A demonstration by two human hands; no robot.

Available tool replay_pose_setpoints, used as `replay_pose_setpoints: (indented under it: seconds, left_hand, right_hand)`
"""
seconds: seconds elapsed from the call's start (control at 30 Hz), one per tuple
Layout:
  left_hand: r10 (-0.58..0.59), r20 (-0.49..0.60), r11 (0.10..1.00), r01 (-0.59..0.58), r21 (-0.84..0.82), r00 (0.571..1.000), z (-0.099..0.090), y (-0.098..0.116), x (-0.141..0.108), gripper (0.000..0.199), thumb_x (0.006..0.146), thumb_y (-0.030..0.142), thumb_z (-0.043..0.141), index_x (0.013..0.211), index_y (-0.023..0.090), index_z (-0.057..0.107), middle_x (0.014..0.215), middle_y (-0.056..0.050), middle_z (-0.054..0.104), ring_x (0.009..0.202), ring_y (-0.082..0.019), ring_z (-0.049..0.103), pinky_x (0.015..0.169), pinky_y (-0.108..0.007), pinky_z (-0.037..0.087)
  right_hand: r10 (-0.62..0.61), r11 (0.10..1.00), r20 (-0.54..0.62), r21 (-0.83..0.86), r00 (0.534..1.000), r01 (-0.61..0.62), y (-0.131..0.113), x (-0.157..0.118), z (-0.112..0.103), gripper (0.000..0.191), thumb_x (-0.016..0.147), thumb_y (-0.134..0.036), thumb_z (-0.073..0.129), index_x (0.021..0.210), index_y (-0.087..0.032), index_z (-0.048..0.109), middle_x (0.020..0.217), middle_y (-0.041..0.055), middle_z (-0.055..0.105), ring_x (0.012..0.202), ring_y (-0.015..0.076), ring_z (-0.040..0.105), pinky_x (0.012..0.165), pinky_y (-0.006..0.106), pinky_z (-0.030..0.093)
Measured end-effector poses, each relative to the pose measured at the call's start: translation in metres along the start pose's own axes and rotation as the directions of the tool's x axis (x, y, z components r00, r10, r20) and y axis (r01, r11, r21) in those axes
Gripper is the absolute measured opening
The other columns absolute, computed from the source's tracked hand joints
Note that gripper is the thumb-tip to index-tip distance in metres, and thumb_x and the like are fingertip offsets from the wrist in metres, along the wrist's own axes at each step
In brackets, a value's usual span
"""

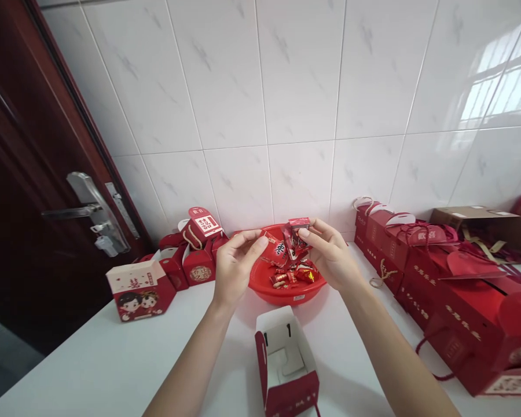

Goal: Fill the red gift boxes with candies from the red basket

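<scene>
My left hand (237, 260) pinches the edge of a red candy packet (276, 250) with dark lettering, between thumb and fingers. Opposite it, my right hand (330, 253) grips a small red candy wrapper (298, 236) with a dark, partly see-through middle. Both packets are held over a round red plastic basin (286, 297), where several wrapped candies (304, 272) lie, some red and some gold. Nearer to me, between my forearms, an open red gift box (292, 395) with a white inside stands on the white table; nothing shows inside it but its folded bottom flaps.
Small red gift boxes (200, 263) stand at the back left, with a cream-topped one (141, 291) in front. Along the right runs a row of larger red boxes (451, 307) with cord handles, beside an open brown carton (481, 215). A tiled wall (301, 174) closes off the back.
</scene>
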State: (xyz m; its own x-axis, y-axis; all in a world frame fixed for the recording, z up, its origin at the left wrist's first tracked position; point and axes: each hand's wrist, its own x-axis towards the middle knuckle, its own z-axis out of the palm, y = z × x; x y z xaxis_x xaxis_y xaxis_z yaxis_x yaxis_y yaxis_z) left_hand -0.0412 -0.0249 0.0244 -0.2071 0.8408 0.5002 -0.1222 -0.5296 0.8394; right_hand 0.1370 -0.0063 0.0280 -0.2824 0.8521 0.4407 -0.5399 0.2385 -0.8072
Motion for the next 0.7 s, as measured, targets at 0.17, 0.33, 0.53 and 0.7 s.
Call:
replay_pose_setpoints:
  seconds: [0.17,0.33,0.53,0.7]
  left_hand:
    - [-0.062,0.005,0.993,0.062,-0.097,0.998,0.000,0.011,-0.002,0.033,0.068,0.042,0.088,0.083,0.016,0.075,0.078,-0.002,0.072,0.073,-0.015,0.067,0.073,-0.026,0.056]
    - [-0.416,0.287,0.743,0.504,-0.440,0.863,-0.002,0.013,-0.001,0.013,0.074,0.019,0.078,0.080,0.016,0.067,0.065,0.004,0.053,0.050,-0.005,0.049,0.047,-0.015,0.044]
    - [-0.472,0.467,0.614,0.659,-0.435,0.748,0.009,0.005,-0.013,0.020,0.072,0.019,0.074,0.064,0.018,0.056,0.059,0.002,0.045,0.048,-0.008,0.037,0.047,-0.023,0.041]
    - [-0.497,0.447,0.660,0.659,-0.361,0.743,0.009,-0.007,-0.016,0.027,0.063,0.023,0.080,0.057,0.018,0.054,0.053,0.003,0.046,0.049,-0.008,0.034,0.050,-0.025,0.040]
  right_hand:
    - [-0.008,0.999,0.035,-0.043,0.999,0.010,-0.014,-0.011,0.006,0.018,0.082,-0.035,0.079,0.093,-0.022,0.072,0.092,0.0024,0.070,0.082,0.0151,0.063,0.072,0.027,0.053]
    - [-0.019,0.998,-0.017,-0.060,1.000,0.018,-0.024,-0.017,0.009,0.021,0.076,-0.038,0.081,0.083,-0.023,0.069,0.081,0.0007,0.064,0.070,0.0145,0.058,0.061,0.026,0.049]
    - [0.017,0.993,0.119,-0.115,0.993,-0.003,-0.017,-0.022,0.017,0.021,0.082,-0.040,0.077,0.091,-0.023,0.069,0.091,0.0040,0.070,0.079,0.0179,0.065,0.070,0.031,0.054]
    - [0.046,0.981,0.202,-0.195,0.978,-0.006,-0.011,-0.023,0.017,0.015,0.087,-0.034,0.073,0.091,-0.021,0.068,0.096,0.0047,0.072,0.083,0.0167,0.066,0.074,0.030,0.055]
